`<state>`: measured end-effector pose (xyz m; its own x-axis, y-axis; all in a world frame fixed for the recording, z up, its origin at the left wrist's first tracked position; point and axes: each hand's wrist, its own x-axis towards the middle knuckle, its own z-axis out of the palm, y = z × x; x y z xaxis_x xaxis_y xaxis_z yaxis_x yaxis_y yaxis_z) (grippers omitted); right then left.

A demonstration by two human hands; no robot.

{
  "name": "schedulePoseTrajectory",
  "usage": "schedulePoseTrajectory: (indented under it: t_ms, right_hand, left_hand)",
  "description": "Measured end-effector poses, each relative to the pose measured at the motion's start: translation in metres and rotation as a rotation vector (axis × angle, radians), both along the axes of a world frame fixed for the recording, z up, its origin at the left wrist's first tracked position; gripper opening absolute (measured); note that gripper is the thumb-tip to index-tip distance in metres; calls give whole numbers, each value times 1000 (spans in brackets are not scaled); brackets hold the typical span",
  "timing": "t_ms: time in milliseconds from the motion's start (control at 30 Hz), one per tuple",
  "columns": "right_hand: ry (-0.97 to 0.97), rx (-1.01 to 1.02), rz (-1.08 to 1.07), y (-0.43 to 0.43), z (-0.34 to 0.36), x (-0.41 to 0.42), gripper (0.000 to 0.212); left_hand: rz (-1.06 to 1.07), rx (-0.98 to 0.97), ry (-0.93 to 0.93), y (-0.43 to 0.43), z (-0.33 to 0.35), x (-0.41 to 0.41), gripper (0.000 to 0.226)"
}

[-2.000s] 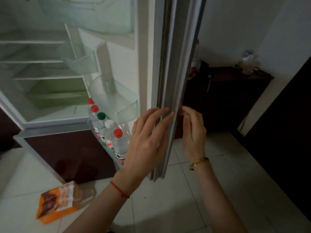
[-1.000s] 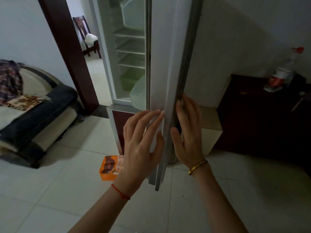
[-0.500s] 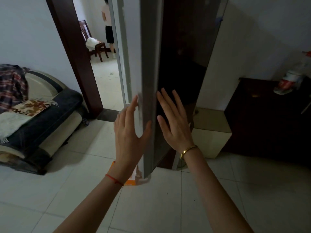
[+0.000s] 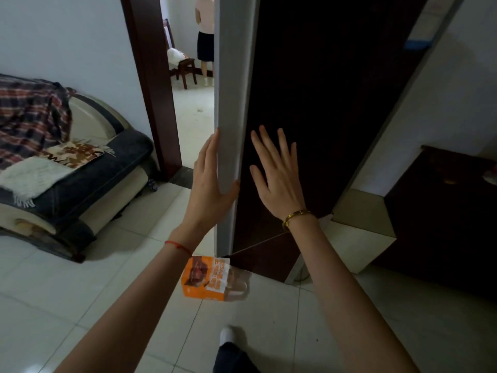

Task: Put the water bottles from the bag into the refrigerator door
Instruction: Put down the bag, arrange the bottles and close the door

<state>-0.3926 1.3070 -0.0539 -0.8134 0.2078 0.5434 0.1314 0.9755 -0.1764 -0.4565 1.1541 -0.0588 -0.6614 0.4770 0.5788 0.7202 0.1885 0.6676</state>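
The refrigerator door (image 4: 317,103) fills the middle of the view, its dark front face towards me and its grey edge (image 4: 231,103) on the left. My left hand (image 4: 212,181) lies flat along that grey edge, thumb hooked around it. My right hand (image 4: 277,170) rests open with spread fingers on the dark front face. The orange and white bag (image 4: 207,278) lies on the tiled floor just below the door's bottom corner. No water bottles are in sight; the door's inner shelves are hidden.
A sofa (image 4: 70,184) with a plaid blanket stands at the left. A doorway with a dark frame (image 4: 150,84) opens behind, where a person (image 4: 205,36) stands by a chair (image 4: 183,65). A dark cabinet (image 4: 443,216) is at the right. My foot (image 4: 228,335) shows below.
The refrigerator door has swung from open to almost shut, hiding the shelves and the bottles in the door rack. Both hands went from gripping the edge to lying flat on it.
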Motion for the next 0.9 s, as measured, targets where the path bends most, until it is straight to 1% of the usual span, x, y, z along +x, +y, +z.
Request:
schedulePoseTrajectory:
  t_ms: [200,500,700,900]
  right_hand:
    - [-10,45,-13,20,-2,-62,58]
    - [37,45,14,53,-11,-150,56]
    - [55,64,11,83,-16,-194,55]
    - [28,113,-79,99,-16,-230,57]
  left_hand:
    - [-5,-20,-28,17,-2,-68,101]
    - [96,-14,3,62,-9,-160,98]
    - [87,-7,26,92,-13,-217,94]
    - [37,-18,30,118,-15,-268,96]
